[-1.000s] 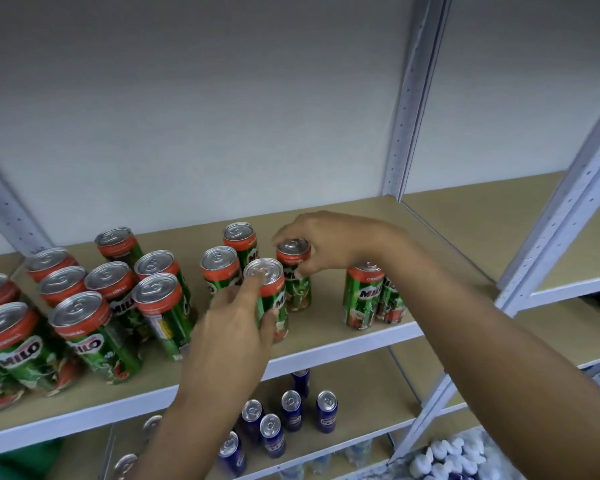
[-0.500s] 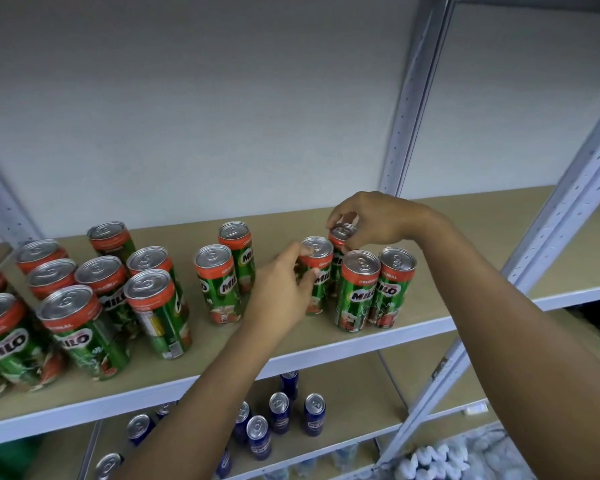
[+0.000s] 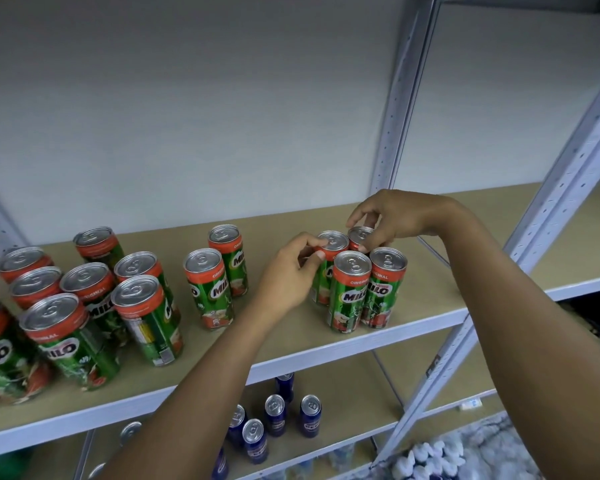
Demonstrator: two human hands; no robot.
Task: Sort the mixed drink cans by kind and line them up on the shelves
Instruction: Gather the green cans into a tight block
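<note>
**Two back cans going in behind the front pair**

Head camera: my left hand [image 3: 288, 271] pinches the rim of an upright Milo can [image 3: 331, 247], thumb on the near side of the red band, fingers curled over the lid edge. My right hand [image 3: 392, 216] comes in from the right and above, fingertips curled round the top of a second Milo can [image 3: 359, 235] just beside the first and a little farther back. Both cans stand on the upper shelf [image 3: 426, 306], their long axes vertical, directly behind the front pair [image 3: 364, 289] at the shelf's edge, touching or nearly so. The four make a small block near the right upright post [image 3: 392, 133].

The next cans to fetch lie to my left: two loose Milo cans [image 3: 219, 275] stand mid-shelf, nearest my left hand, and the unsorted cluster [image 3: 84, 299] is farther left. My left forearm reaches up from below; my right arm crosses in from the right. Blue cans [image 3: 274, 420] sit on the shelf beneath.

I judge both cans nearly seated; letting go comes next.
</note>
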